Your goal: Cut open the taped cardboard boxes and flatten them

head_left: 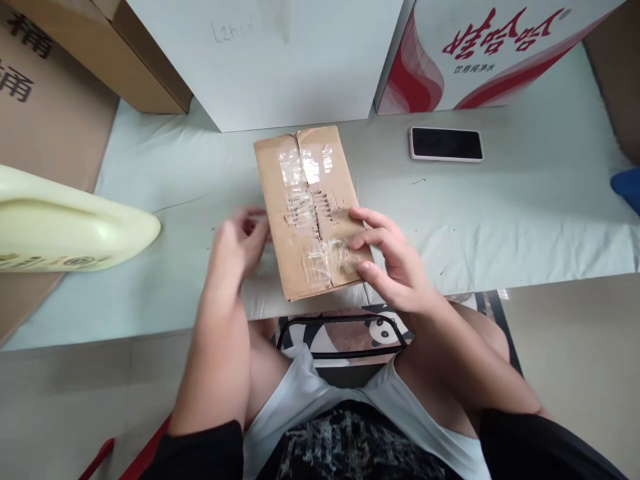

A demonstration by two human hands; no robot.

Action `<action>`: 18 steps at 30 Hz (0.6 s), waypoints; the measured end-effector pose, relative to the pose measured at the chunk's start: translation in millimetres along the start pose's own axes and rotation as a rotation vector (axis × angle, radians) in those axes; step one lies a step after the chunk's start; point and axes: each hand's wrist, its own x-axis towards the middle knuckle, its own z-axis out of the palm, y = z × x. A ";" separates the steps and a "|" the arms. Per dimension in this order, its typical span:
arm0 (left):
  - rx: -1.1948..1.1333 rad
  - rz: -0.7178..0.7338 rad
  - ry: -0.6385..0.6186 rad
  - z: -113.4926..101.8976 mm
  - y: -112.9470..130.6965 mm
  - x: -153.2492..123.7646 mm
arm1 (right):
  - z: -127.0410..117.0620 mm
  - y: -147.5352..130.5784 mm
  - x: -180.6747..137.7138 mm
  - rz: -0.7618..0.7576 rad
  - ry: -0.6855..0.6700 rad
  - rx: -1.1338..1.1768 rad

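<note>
Dark shirt (357, 443), right hand (397, 263) half-spread on taped box (295, 247), left hand (237, 243) blurred, grip unclear

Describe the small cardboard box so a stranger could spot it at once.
Find the big white box standing on the pale green table covering. Just on the near side of it, between the left hand and the right hand, is the small cardboard box. Much smaller than the upper-left brown carton, it wears shiny clear tape over a torn seam.
</note>
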 end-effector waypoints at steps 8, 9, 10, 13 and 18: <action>0.110 0.910 -0.146 9.7 31.5 -16.7 | -4.8 7.3 1.1 0.017 0.046 0.053; 0.129 0.908 -0.150 10.9 30.5 -17.1 | -7.3 10.1 1.3 0.057 0.113 0.046; 0.135 0.903 -0.144 11.4 28.7 -17.0 | -10.1 13.1 1.5 0.130 0.189 -0.012; 0.148 0.890 -0.128 10.2 22.7 -15.8 | -18.9 22.2 2.0 0.486 0.211 -0.445; 0.170 0.829 -0.134 10.0 23.8 -16.7 | -24.8 33.7 6.1 0.750 -0.274 -0.803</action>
